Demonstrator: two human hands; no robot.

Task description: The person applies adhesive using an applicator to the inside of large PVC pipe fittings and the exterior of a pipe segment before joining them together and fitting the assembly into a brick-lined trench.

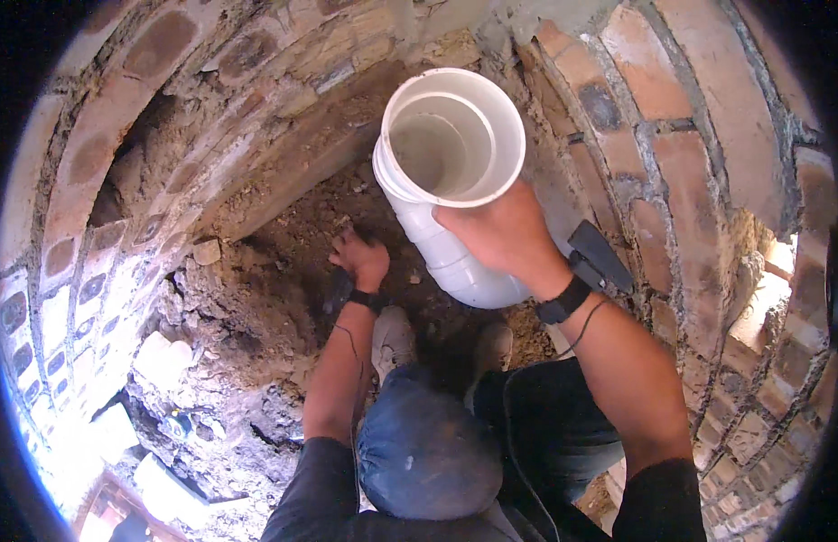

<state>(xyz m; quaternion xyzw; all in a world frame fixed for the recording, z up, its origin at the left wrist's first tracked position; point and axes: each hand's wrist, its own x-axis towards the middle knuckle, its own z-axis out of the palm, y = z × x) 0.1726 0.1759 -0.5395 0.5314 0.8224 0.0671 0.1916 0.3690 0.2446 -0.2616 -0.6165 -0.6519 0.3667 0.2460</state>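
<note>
A white plastic pipe elbow [464, 262] stands in the middle of the view, its wide round mouth turned up toward me. My right hand [509, 230] is closed around it just below the rim, with the fingers hidden behind the pipe. To the left of the elbow, my left hand [360, 260] reaches down to the dark loose soil [320, 212]. Its fingers are bent and apart, and I see nothing held in them. Both wrists wear dark bands.
Brick walls rise close on the left [103, 163] and right [654, 181]. A dark flat-sided object [601, 256] lies beside my right wrist. Rubble and pale broken pieces [162, 361] heap up at the lower left. My shoes [394, 339] stand on the soil below the elbow.
</note>
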